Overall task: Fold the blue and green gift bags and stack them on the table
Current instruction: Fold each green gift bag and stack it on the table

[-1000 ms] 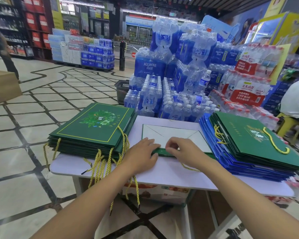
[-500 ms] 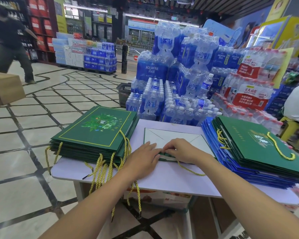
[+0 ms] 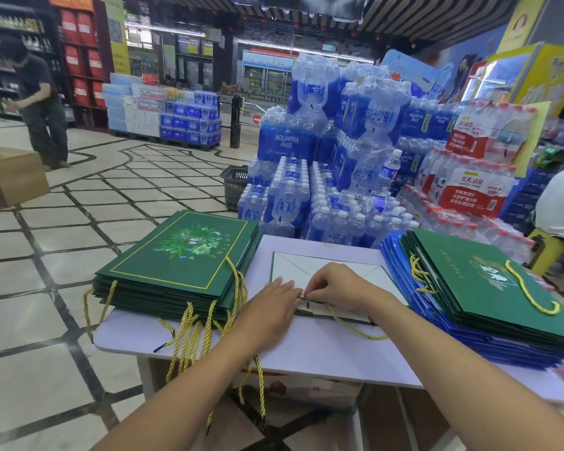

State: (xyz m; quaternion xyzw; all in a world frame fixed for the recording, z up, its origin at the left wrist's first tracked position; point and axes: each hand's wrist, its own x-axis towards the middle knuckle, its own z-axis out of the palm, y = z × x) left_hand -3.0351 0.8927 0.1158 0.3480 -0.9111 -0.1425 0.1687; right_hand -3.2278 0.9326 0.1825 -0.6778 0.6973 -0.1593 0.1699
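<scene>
A flattened green gift bag (image 3: 300, 266) lies in the middle of the white table (image 3: 323, 349), its pale folded bottom panel facing up and a gold cord trailing to the right. My left hand (image 3: 271, 305) presses flat on its near edge. My right hand (image 3: 339, 288) pinches that same green edge beside the left fingers. A stack of folded green bags (image 3: 179, 262) sits on the table's left, cords hanging over the edge. On the right lies a pile of blue bags (image 3: 414, 297) with green bags (image 3: 489, 288) on top.
Shrink-wrapped packs of water bottles (image 3: 336, 164) are piled right behind the table. A black basket (image 3: 235, 185) stands on the tiled floor. A person (image 3: 41, 102) bends near cardboard boxes (image 3: 12, 175) at far left. Another person (image 3: 560, 203) sits at the right on a yellow stool.
My hands have drawn together at the bag's near edge, and my right fingers now pinch it. The view has shifted slightly. The person at far left has walked in and bent over.
</scene>
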